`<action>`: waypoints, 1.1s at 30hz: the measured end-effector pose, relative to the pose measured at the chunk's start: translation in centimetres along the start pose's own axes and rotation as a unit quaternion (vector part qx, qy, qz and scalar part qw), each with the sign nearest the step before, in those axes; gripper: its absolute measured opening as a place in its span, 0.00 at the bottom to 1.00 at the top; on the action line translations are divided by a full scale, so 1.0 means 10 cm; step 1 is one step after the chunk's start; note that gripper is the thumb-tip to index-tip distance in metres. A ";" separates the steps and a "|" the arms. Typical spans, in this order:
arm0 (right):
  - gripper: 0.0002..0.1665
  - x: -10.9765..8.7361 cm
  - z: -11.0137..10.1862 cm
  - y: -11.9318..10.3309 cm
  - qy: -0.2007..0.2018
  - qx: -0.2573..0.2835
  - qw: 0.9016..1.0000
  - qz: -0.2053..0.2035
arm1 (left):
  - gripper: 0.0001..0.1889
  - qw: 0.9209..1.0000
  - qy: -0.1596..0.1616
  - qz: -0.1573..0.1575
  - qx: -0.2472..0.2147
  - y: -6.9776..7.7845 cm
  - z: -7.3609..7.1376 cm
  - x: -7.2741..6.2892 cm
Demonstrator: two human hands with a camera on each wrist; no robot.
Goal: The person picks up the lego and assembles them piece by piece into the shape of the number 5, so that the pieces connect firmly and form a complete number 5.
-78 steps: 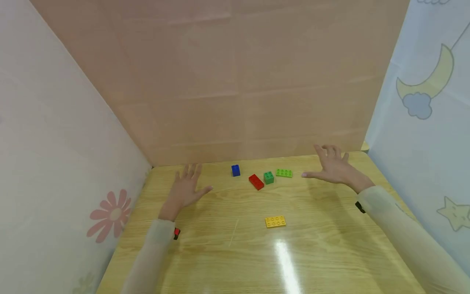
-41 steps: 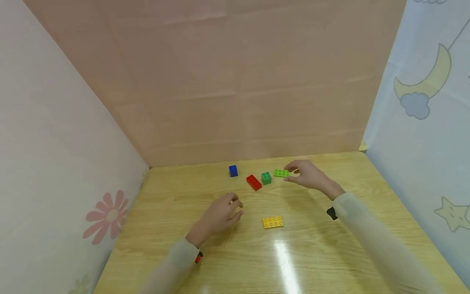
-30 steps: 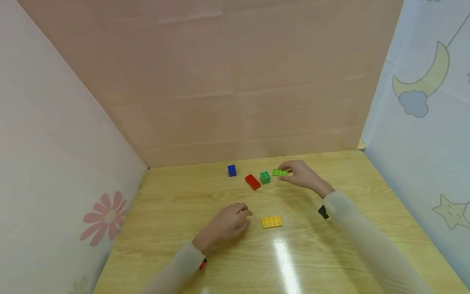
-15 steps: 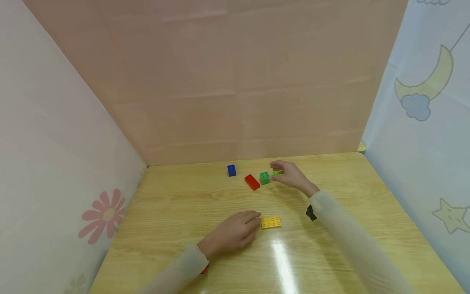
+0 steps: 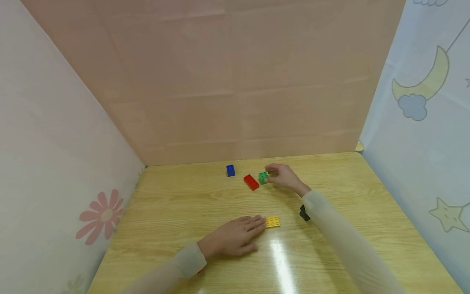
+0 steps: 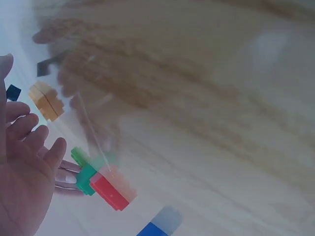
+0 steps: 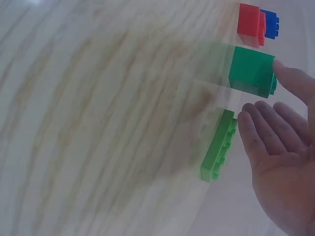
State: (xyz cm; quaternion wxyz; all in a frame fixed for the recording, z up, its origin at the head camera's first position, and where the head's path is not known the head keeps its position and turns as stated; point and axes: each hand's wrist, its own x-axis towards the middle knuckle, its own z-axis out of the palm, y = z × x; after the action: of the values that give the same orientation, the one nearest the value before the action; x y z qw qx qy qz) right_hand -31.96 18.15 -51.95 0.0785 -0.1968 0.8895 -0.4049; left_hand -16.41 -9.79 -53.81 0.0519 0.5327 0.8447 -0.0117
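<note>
My left hand (image 5: 235, 236) is stretched out low over the table, its fingertips overlapping the left end of a flat yellow toy brick (image 5: 273, 222) in the head view. Nothing is held in it. My right hand (image 5: 284, 178) hovers at the far side, thumb and fingers spread apart around nothing. Its fingertips are close to a square green brick (image 5: 262, 178). In the right wrist view a light green brick (image 7: 219, 147) lies beside the fingers; in the head view the right hand hides it. A red brick (image 5: 251, 182) sits just left of the green one.
A blue brick (image 5: 230, 170) stands near the back edge of the wooden table (image 5: 176, 204). A brown sheet (image 5: 235, 102) rises behind the table. Patterned white cloth walls (image 5: 422, 163) flank both sides.
Both hands have come inward from the sides. The left has reached the yellow brick and its fingers have straightened; the right has passed left over the light green brick toward the green one.
</note>
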 end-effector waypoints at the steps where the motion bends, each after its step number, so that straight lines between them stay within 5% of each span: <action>1: 0.34 0.01 0.01 0.00 -0.001 -0.003 1.000 -0.001 | 0.37 1.000 -0.006 0.001 -0.002 0.00 0.01 0.00; 33: 0.22 0.00 0.11 0.01 0.021 0.012 1.000 0.008 | 0.39 0.999 -0.027 -0.003 0.021 0.07 0.01 0.03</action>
State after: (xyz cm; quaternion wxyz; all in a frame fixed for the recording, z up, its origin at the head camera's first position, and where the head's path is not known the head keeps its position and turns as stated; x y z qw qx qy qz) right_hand -31.67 17.47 -52.77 0.0656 -0.1802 0.8877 -0.4187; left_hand -15.86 -9.21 -53.88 0.0631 0.5302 0.8444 -0.0438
